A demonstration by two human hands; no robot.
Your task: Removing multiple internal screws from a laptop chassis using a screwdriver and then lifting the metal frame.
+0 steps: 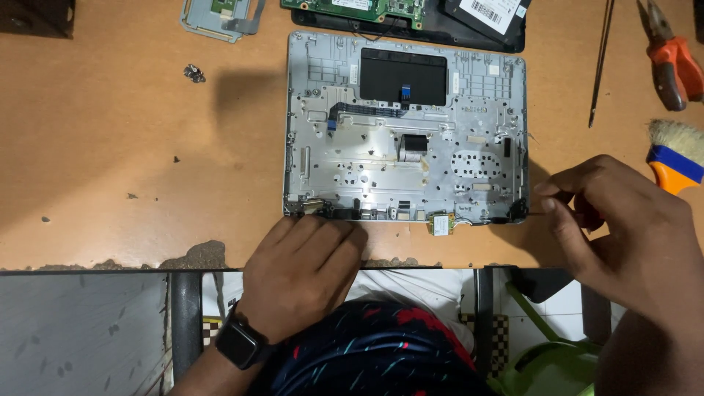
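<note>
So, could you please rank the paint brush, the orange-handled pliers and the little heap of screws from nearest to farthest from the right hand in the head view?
From the right hand:
1. Paint brush, just above the hand at the table's right edge.
2. Orange-handled pliers, farther up in the top right corner.
3. Heap of screws, far across the table at upper left, beyond the laptop case.

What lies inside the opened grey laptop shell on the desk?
Inside the laptop shell: a black touchpad panel, a flat ribbon cable and a small card at the near edge. The left hand covers part of that edge.
</note>
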